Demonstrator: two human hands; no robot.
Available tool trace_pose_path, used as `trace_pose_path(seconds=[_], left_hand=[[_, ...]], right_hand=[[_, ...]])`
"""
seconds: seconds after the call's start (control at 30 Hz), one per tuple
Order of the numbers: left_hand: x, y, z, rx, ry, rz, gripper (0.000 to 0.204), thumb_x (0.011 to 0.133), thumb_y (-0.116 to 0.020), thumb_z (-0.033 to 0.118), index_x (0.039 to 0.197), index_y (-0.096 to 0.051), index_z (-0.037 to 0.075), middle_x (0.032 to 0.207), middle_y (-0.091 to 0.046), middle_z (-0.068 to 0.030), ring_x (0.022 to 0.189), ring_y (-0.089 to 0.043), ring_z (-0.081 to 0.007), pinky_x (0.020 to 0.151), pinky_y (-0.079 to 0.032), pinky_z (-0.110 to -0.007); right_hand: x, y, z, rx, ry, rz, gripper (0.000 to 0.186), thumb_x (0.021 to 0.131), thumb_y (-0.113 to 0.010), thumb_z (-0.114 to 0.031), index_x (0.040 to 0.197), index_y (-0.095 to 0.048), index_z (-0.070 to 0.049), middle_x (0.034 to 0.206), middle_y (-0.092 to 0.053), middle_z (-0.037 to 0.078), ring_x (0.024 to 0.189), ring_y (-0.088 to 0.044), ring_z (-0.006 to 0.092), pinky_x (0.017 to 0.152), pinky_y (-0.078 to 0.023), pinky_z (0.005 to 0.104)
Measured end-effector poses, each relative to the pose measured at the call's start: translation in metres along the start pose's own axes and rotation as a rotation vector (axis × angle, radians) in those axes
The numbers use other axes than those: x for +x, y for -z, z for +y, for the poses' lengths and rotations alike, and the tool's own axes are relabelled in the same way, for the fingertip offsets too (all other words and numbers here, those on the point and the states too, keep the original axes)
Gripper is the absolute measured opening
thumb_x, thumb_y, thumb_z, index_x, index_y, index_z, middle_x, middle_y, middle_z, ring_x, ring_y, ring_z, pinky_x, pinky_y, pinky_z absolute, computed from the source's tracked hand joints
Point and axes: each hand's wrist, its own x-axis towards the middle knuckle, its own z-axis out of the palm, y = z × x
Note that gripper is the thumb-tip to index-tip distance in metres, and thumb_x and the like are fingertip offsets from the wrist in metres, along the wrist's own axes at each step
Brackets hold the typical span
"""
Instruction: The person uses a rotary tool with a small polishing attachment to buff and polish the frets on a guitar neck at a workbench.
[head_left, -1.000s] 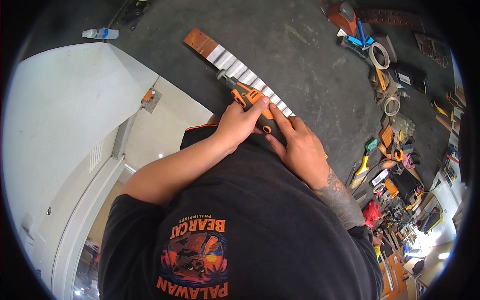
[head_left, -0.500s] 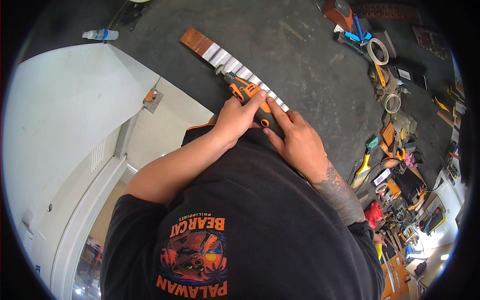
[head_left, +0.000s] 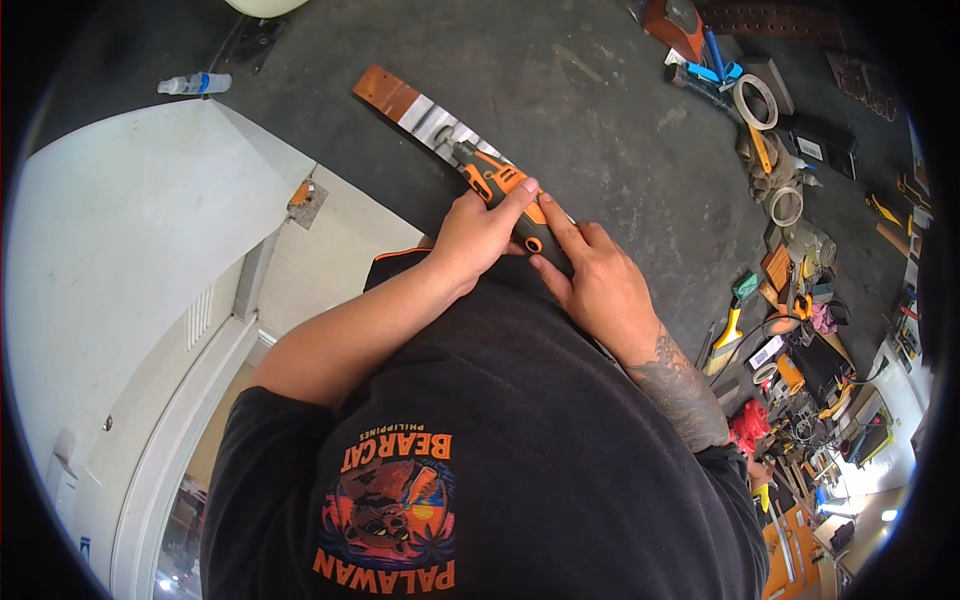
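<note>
The tool (head_left: 515,200), held by the wrapped left hand (head_left: 478,232) and half-curled right hand (head_left: 602,278), now overlaps the strip (head_left: 424,116), seemingly within working reach.

Paintbrush (head_left: 733,325) on dark tabletop (head_left: 630,130)

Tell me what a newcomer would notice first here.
Probably the orange-and-black tool above centre, in the left hand with the right hand at its rear end, its head over a brown-and-silver strip. Next might come the colourful print low on the black shirt, then the clutter down the right side.
</note>
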Motion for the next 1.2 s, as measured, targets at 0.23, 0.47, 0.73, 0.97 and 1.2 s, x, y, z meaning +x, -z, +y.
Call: trace_pose_path(seconds=[0.23, 0.47, 0.73, 0.97, 1.2], left_hand=[[0.007, -0.003, 0.003, 0.025, -0.020, 0.002, 0.039, 0.106, -0.066, 0.040, 0.120, -0.067, 0.003, 0.105, -0.072, -0.0073, 0.091, -0.075, -0.0144, 0.071, -0.065, -0.031], [0.011, -0.007, 0.006, 0.048, -0.022, 0.011, 0.040, 0.106, -0.067, 0.041, 0.119, -0.067, 0.003, 0.104, -0.073, -0.0069, 0.090, -0.074, -0.0139, 0.068, -0.064, -0.030], [0.015, -0.013, 0.013, 0.101, -0.035, 0.026, 0.039, 0.106, -0.067, 0.040, 0.113, -0.071, 0.002, 0.099, -0.074, -0.0065, 0.086, -0.075, -0.0138, 0.066, -0.063, -0.030], [-0.001, -0.018, 0.016, 0.161, -0.014, -0.085, 0.040, 0.109, -0.063, 0.041, 0.126, -0.064, 0.005, 0.111, -0.071, -0.0082, 0.095, -0.074, -0.0168, 0.081, -0.064, -0.033], [-0.017, -0.009, -0.015, 0.022, 0.068, -0.130, 0.041, 0.110, -0.062, 0.041, 0.130, -0.062, 0.005, 0.118, -0.069, -0.0092, 0.107, -0.071, -0.0183, 0.090, -0.062, -0.038]], right_hand=[[0.003, 0.002, 0.003, 0.027, -0.028, -0.001, 0.069, 0.097, -0.076, -0.035, 0.159, -0.049, -0.021, 0.106, -0.067, 0.020, 0.093, -0.074, 0.0376, 0.081, -0.061, 0.0459], [0.005, 0.004, 0.008, 0.020, -0.028, 0.008, 0.070, 0.096, -0.076, -0.035, 0.160, -0.048, -0.021, 0.105, -0.067, 0.019, 0.091, -0.073, 0.0365, 0.080, -0.061, 0.0456], [0.008, 0.006, 0.010, 0.067, -0.071, -0.012, 0.071, 0.097, -0.075, -0.034, 0.161, -0.047, -0.020, 0.106, -0.068, 0.017, 0.093, -0.073, 0.0359, 0.081, -0.061, 0.0459], [-0.012, 0.008, 0.010, 0.047, -0.032, 0.079, 0.072, 0.096, -0.076, -0.032, 0.161, -0.047, -0.020, 0.105, -0.068, 0.017, 0.093, -0.073, 0.0352, 0.080, -0.060, 0.0458], [-0.034, -0.007, 0.010, -0.039, 0.047, 0.085, 0.074, 0.093, -0.079, -0.032, 0.160, -0.049, -0.022, 0.103, -0.066, 0.016, 0.087, -0.072, 0.0332, 0.077, -0.061, 0.0442]])
